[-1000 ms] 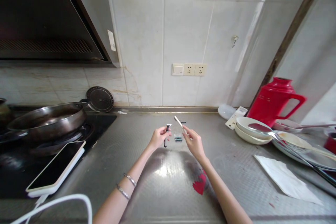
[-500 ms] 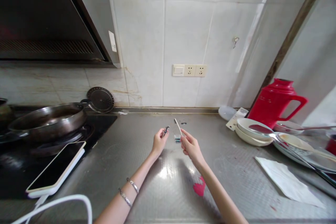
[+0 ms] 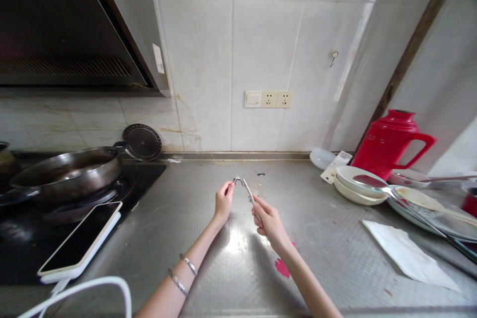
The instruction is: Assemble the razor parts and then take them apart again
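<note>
Above the metal counter [image 3: 179, 228], my left hand [image 3: 223, 202] is closed, thumb and fingertips pinching a small, thin dark piece [image 3: 237, 180] with a shiny part. What kind of piece it is, I cannot make out. My right hand [image 3: 266, 216] is closed on a thin white stick [image 3: 247, 189], which slants up and left. The stick's upper end is right beside the dark piece; whether they touch is unclear. Behind the hands a small black strip [image 3: 261, 174] lies on the counter, near some light brown specks [image 3: 260, 185].
A pan [image 3: 70, 169] sits on the black stove at left, with a phone [image 3: 80, 243] and white cable [image 3: 93, 283] in front. At right stand a red thermos jug [image 3: 389, 144], stacked bowls [image 3: 359, 194] and plates with a spoon. A white tissue [image 3: 408, 253] lies nearer.
My right hand has tipped the white stick's upper end down and left to the dark piece. The small bluish item between my hands no longer shows. My left hand has shifted slightly left.
</note>
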The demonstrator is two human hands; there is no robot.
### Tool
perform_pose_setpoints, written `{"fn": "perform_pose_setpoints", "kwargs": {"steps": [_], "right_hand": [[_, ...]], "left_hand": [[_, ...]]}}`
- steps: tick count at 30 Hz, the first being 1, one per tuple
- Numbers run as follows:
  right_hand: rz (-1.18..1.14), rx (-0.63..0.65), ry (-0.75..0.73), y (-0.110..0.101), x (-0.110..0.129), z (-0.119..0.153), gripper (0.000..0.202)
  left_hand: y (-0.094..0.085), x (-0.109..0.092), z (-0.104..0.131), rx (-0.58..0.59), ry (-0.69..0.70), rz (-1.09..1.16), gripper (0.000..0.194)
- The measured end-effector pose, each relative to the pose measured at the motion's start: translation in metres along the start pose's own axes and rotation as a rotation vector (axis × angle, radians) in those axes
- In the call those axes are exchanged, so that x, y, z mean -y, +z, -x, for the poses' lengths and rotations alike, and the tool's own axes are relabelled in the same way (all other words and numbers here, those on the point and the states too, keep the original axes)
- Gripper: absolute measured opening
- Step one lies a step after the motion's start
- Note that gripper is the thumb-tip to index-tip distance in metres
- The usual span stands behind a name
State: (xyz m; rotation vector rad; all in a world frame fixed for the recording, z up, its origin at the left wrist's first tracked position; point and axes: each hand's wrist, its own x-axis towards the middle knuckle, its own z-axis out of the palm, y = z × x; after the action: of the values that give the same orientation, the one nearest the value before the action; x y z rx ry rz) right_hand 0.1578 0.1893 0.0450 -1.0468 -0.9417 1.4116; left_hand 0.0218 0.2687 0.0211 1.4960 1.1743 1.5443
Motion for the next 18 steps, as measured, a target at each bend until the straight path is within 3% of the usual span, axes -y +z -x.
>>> {"fn": "perform_pose_setpoints", "kwargs": {"steps": [18], "right_hand": [[-0.033, -0.064, -0.038, 0.005, -0.001, -0.003, 0.058]], "left_hand": [[0.002, -0.002, 0.002, 0.020, 0.006, -0.002, 0.037]]}}
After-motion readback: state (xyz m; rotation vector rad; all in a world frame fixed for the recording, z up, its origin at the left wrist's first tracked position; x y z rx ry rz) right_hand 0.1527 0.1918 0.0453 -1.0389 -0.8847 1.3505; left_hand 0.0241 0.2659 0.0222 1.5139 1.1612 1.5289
